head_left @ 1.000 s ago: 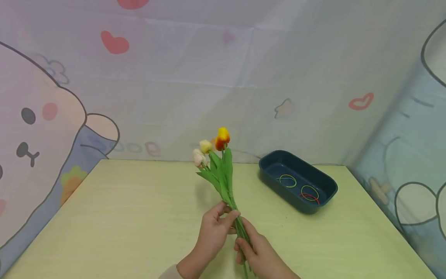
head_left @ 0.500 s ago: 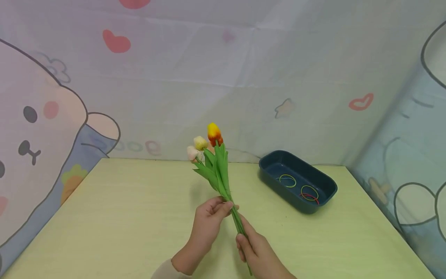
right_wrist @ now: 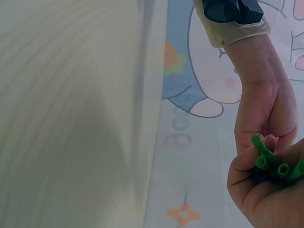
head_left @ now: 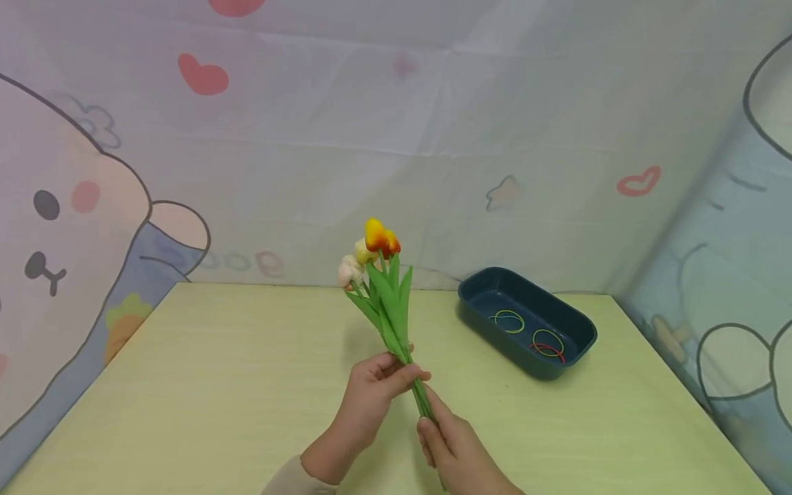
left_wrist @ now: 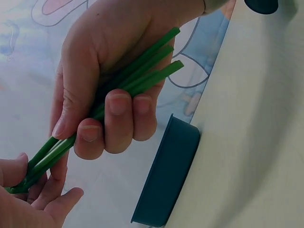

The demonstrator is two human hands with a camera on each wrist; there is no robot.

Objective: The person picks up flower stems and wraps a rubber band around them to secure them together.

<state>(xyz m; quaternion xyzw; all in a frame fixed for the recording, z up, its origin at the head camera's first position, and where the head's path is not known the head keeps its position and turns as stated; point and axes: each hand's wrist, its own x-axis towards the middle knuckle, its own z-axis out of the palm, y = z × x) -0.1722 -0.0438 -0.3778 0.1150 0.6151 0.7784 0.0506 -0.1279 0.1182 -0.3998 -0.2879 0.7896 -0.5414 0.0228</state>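
A bunch of tulips (head_left: pixel 390 302) with orange-yellow, pale yellow and whitish blooms leans leftward above the table. Just below the leaves, my left hand (head_left: pixel 371 388) pinches the stems between thumb and fingers. Lower down, my right hand (head_left: pixel 454 440) grips the same stems, thumb on the near side. In the left wrist view, cut stem ends (left_wrist: pixel 156 78) stick out past the right hand's curled fingers. Seen from the right wrist, several green stem ends (right_wrist: pixel 283 169) point toward the camera out of the right hand (right_wrist: pixel 259 190), and the left forearm is behind.
A dark blue rectangular basin (head_left: pixel 526 323) stands at the back right of the pale table (head_left: pixel 216 385). Inside it lie thin rings, yellow-green (head_left: pixel 509 322) and red (head_left: pixel 547 349). A printed cloth (head_left: pixel 322 137) hangs behind the table.
The bunch has turned a little in the hands, so the orange-yellow blooms now overlap the pale yellow one. My left hand moved up and left, then slightly back right. The right hand barely shifted.
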